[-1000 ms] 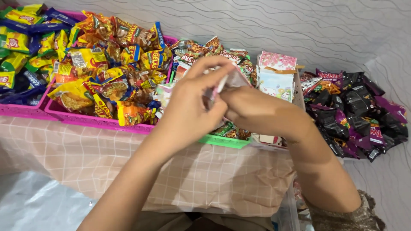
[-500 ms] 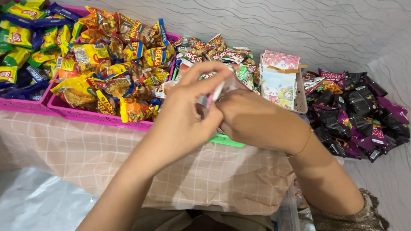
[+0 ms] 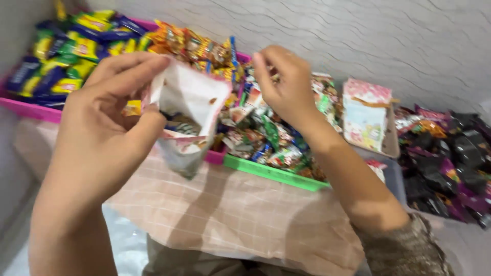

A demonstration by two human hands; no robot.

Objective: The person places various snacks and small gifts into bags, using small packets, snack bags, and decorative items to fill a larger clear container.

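Observation:
My left hand (image 3: pixel 105 122) grips a small white and pink paper bag (image 3: pixel 188 110) by its rim, holding its mouth open toward me; some wrapped snacks show inside. My right hand (image 3: pixel 284 82) is raised to the right of the bag, over the green tray (image 3: pixel 271 173), with thumb and fingertips pinched together; whether something small sits between them is too blurred to tell.
A pink tray (image 3: pixel 36 110) at the left holds yellow and blue snack packets; orange packets (image 3: pixel 192 46) lie behind the bag. A stack of pink printed bags (image 3: pixel 365 115) stands at the right, then a heap of dark purple packets (image 3: pixel 450 158). A checked cloth (image 3: pixel 230 214) covers the front.
My hands, joined on the bag before, have parted. The left one now holds the bag open alone and the right one has lifted away to the right. The camera moved closer.

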